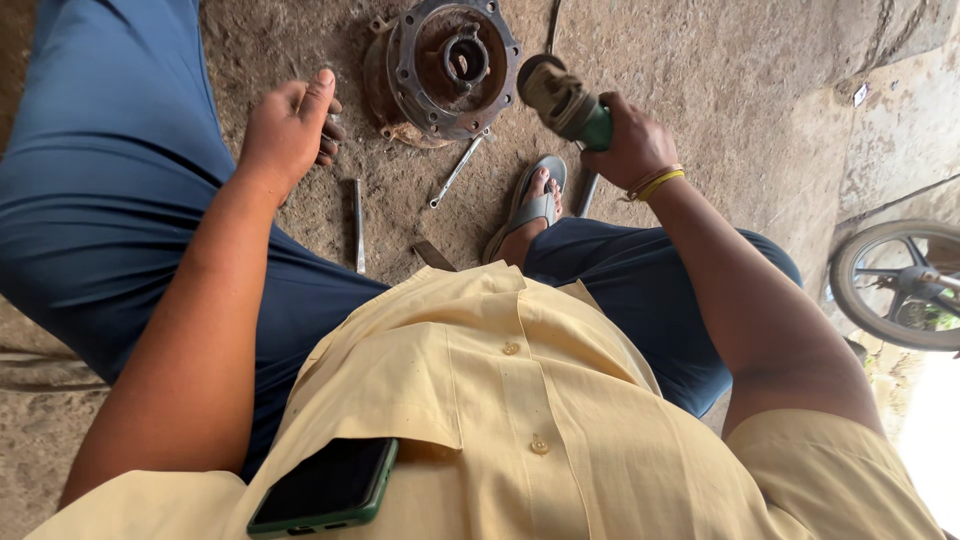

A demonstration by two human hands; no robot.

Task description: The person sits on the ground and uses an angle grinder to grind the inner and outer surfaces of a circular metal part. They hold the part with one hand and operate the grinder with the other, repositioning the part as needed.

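**Head view: hands, grinder and hub**

Nearest the lens, lower centre: dark phone (325, 488) in a yellow shirt pocket. Right hand (632, 145), upper centre-right, is clenched around a green-bodied angle grinder (562, 101). Left hand (288, 128), upper left, is loosely curled, holding nothing visible. Rusty round hub (445, 68) lies on the ground between them, top centre; a spanner (456, 170) lies just below it.

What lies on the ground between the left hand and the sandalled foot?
In the head view, a metal rod and a spanner lie between the left hand and the foot.
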